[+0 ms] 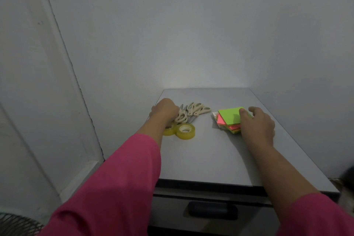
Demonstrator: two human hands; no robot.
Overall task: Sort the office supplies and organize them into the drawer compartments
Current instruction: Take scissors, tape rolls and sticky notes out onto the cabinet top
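On top of a grey drawer cabinet (206, 159) lie several cream-handled scissors (193, 111) in a loose pile. My left hand (164, 110) is curled over the left end of that pile, its fingers hidden. Two yellowish tape rolls (185, 131) sit just in front of the scissors, one partly under my left wrist. To the right is a fanned stack of green, pink and yellow sticky note pads (229, 119). My right hand (256, 123) grips the stack's right side, thumb on the top green pad.
The top drawer (172, 209) below the cabinet's front edge is closed, with a black handle (212, 210). Walls close in behind and to the right. A fan grille (17, 224) shows at the bottom left.
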